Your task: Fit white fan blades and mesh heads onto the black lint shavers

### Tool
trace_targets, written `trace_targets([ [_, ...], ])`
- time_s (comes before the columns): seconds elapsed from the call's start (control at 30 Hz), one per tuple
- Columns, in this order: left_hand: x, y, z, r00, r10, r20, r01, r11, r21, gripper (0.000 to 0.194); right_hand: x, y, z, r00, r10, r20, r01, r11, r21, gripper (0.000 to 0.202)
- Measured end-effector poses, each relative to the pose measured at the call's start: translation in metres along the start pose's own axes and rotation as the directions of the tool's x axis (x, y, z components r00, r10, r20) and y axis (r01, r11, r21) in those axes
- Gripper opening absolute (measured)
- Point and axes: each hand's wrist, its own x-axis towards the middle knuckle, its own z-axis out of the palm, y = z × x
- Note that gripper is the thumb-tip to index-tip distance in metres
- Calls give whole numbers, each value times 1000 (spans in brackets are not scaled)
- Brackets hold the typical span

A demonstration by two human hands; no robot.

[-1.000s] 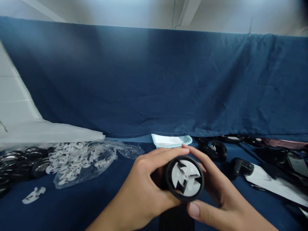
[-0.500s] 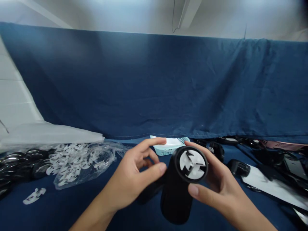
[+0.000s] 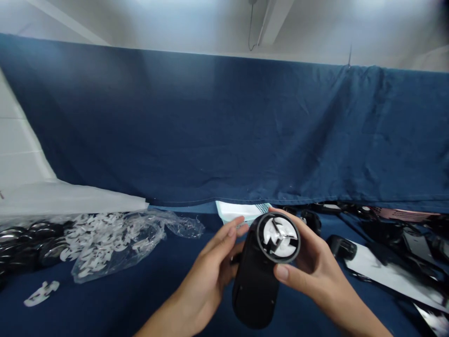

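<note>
My right hand [image 3: 312, 267] is closed around the upper right side of a black, long, rounded housing [image 3: 254, 295], with its thumb on the front near a round rim. Inside that rim sits a white disc [image 3: 280, 236] with three dark slots, facing me. My left hand [image 3: 210, 267] is at the left side of the housing. Its thumb and index finger are stretched upward, and its lower fingers are partly hidden beside the housing; whether they touch it is unclear.
On the left lie a clear plastic bag of white flat parts [image 3: 105, 243], a loose white part [image 3: 41, 294] and stacked black round parts [image 3: 45, 243]. A light blue basket [image 3: 224, 211] stands behind my hands. Black parts and a white panel [image 3: 393, 271] lie on the right.
My left hand has swung to the right, closer to the housing, and its thumb now points up. The view has shifted slightly; my right hand keeps its hold.
</note>
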Motion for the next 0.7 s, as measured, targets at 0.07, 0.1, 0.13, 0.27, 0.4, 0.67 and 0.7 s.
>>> trace_targets([
  [0.07, 4, -19, 2, 968, -164, 192, 199, 963, -181, 60, 2, 3, -3, 1000, -29, 2, 29, 996, -82, 72],
  [0.1, 7, -29, 2, 917, -244, 315, 322, 920, -224, 75, 4, 4, -3, 999, -29, 21, 31, 994, -105, 71],
  [0.13, 10, -38, 2, 870, -301, 390, 416, 873, -254, 87, 5, 6, -3, 999, -9, 42, 14, 994, -111, 71],
  [0.27, 19, -71, -10, 820, -423, 386, 543, 789, -287, 103, 2, 22, 2, 988, 133, 72, -133, 991, -6, 76],
  [0.4, 17, -108, -24, 799, -564, 207, 601, 747, -285, 102, -23, 54, 6, 984, 168, 56, -162, 981, -104, 64],
  [0.67, -10, -143, -20, 829, -541, 138, 543, 722, -429, 80, -77, 95, -8, 993, -114, 22, 109, 858, -502, 59],
  [0.7, -10, -143, -20, 845, -513, 151, 522, 730, -441, 78, -78, 96, -8, 989, -147, 14, 133, 848, -514, 59],
])
